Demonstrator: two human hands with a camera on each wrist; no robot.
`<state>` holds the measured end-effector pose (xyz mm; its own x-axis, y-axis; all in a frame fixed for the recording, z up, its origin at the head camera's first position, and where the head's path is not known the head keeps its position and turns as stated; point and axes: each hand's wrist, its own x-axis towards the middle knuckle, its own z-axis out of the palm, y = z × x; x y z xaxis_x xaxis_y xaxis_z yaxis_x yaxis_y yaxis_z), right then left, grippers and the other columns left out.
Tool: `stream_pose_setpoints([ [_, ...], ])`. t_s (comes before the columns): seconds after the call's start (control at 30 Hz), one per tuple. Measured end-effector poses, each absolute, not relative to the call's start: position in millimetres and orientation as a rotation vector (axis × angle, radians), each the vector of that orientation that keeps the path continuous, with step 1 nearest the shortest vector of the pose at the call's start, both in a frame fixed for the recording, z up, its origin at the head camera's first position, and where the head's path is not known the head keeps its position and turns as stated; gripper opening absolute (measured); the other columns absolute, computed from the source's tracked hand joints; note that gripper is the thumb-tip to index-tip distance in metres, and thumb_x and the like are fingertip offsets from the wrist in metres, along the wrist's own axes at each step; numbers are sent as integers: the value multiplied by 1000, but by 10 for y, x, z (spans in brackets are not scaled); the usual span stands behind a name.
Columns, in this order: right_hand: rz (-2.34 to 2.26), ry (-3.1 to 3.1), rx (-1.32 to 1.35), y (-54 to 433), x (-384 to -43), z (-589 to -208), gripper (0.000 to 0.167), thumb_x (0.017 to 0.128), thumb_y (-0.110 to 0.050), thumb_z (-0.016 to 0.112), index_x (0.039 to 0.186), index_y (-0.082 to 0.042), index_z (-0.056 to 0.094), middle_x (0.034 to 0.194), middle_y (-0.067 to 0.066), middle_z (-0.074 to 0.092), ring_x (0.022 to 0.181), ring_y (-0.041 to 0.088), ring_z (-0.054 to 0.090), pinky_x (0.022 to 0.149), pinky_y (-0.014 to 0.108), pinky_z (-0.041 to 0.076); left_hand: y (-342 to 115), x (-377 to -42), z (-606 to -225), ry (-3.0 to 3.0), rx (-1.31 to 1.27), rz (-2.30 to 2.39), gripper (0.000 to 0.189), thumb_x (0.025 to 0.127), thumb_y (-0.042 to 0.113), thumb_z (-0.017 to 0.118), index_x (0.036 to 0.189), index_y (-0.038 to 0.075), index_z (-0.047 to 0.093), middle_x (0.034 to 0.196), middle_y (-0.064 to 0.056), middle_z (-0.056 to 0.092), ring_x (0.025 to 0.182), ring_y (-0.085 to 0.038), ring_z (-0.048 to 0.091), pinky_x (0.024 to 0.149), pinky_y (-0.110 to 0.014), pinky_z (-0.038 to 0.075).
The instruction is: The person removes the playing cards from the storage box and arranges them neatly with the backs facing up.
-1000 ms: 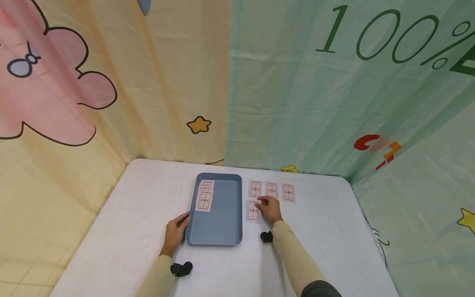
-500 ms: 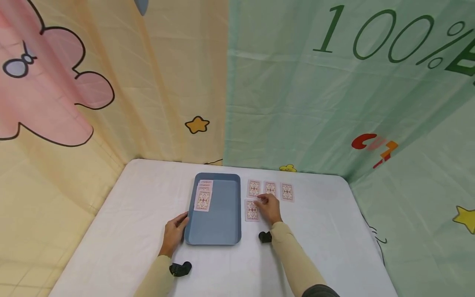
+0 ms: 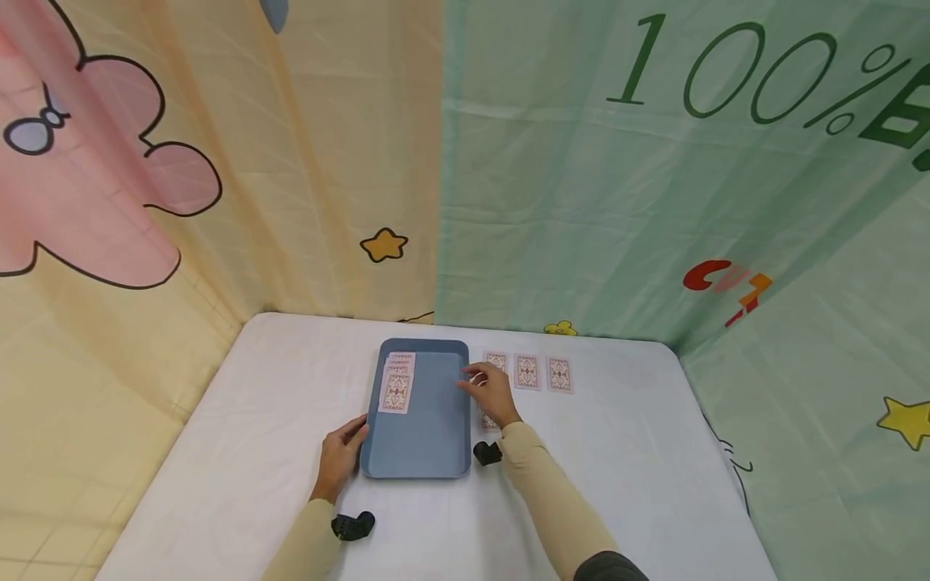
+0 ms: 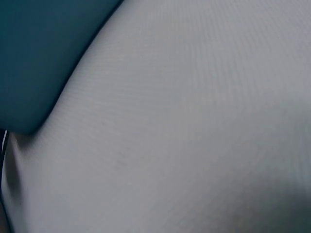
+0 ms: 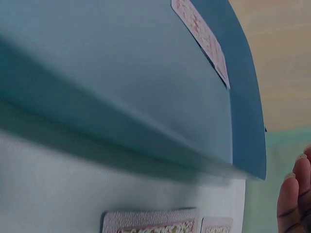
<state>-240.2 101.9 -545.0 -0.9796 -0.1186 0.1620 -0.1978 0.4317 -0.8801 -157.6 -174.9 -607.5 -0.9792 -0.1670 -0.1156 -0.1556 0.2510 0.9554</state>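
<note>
My left hand [image 3: 337, 460] touches the left side of a blue-grey tray [image 3: 417, 452], its fingers fairly straight along the edge. Inside the tray, toward the far left, several playing cards [image 3: 395, 392] overlap in a column, red-patterned backs up. Over the tray's right rim, my right hand [image 3: 494, 395] holds its thumb and forefinger apart, with no card visible between them. It partly covers two face-down cards beside the tray, a far card [image 3: 496, 358] and a nearer card [image 3: 490, 421]. Some fingers [image 5: 290, 196] show at the right of the right wrist view.
Two more face-down playing cards, a middle card [image 3: 527, 373] and a right-hand card [image 3: 559, 375], lie to the right of the tray. White cloth [image 3: 617, 452] covers the table. Printed curtains [image 3: 567, 202] hang behind and at the sides.
My right hand has moved left and slightly away from me, from beside the nearer card to the tray's right rim. The middle card is now uncovered. My left hand stays at the tray.
</note>
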Motion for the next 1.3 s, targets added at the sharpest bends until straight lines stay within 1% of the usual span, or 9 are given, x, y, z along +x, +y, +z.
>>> stream_pose_setpoints([
  [0.13,1633,-2592,335,848,-2431,-5459,29,82,-10,76,107,3,69,97,18,64,87,26,61,75,32,53,-1768,-1579,-6083,-2480,321,-1907,37,98,10,54,132,-6,54,132,-24,56,119,-34,55,100,-41,45],
  [0.23,1606,-2614,322,732,-2458,-5478,28,82,-11,77,106,1,69,99,15,65,91,27,60,81,36,52,-1769,-1581,-6090,-2473,322,-1924,38,98,11,54,132,-6,54,133,-24,55,121,-35,53,102,-46,42],
  [0.33,1577,-2637,319,630,-2482,-5493,29,82,-10,77,108,0,69,104,14,65,97,28,59,86,39,50,-1766,-1585,-6097,-2469,326,-1936,38,99,12,55,132,-5,55,133,-24,55,123,-35,52,103,-46,42],
  [0.5,1589,-2632,358,467,-2517,-5518,31,82,-7,76,110,2,67,111,17,64,104,32,57,92,43,48,-1776,-1584,-6101,-2465,322,-1940,38,98,13,56,132,-5,55,133,-24,55,124,-35,52,104,-46,41],
  [0.7,1594,-2665,341,302,-2556,-5605,37,79,-3,77,114,2,65,112,16,63,103,32,57,91,41,48,-1777,-1588,-6110,-2464,311,-1937,38,98,14,56,132,-5,55,133,-23,55,124,-35,52,104,-46,41],
  [0.93,1668,-2720,275,137,-2591,-5704,45,77,-2,79,119,4,63,112,19,61,102,33,56,87,42,49,-1755,-1574,-6116,-2450,329,-1934,36,98,11,56,130,-6,56,132,-23,56,124,-35,52,104,-47,41],
  [1.2,1621,-2805,119,-5,-2676,-5802,50,73,-3,83,118,2,63,112,12,62,99,26,58,87,36,51,-1736,-1563,-6098,-2442,347,-1952,37,98,10,55,130,-6,56,133,-24,55,125,-36,51,105,-47,41],
  [1.3,1554,-2830,109,-50,-2699,-5833,53,71,-5,85,118,1,63,111,10,61,97,24,57,87,35,51,-1743,-1570,-6086,-2435,343,-1956,37,98,9,55,130,-7,56,133,-24,55,125,-36,51,104,-47,41],
])
